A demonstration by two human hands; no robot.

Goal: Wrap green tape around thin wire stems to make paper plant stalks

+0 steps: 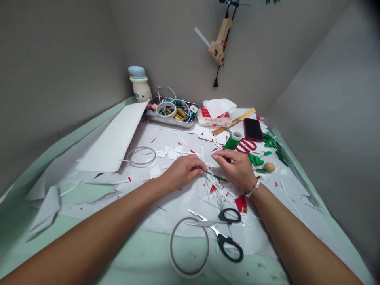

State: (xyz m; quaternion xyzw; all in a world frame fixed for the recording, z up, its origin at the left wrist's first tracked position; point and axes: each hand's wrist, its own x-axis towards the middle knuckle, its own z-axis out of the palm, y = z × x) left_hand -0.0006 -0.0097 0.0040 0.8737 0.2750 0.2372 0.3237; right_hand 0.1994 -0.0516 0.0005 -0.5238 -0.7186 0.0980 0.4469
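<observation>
My left hand (185,172) pinches one end of a thin green strip (217,177), perhaps a stem or leaf, that slants down to the right. My right hand (236,164) is closed in a pinch just above and right of it; whatever its fingertips hold is too fine to make out. Behind the right hand stands a spool of green thread (232,141). Below the hands lies a bundle of thin wires (219,196). Nearer to me are black-handled scissors (218,228), blades apart, beside a roll of tape (190,271).
White card (114,138) and another tape ring (141,157) lie left. Behind are a metal tray (178,123), a tissue pack (215,118) and a bottle (140,87). Right are a phone (253,130), red-handled scissors (247,145), green leaves (255,160) and a ball (269,168). A glue gun (220,43) hangs above.
</observation>
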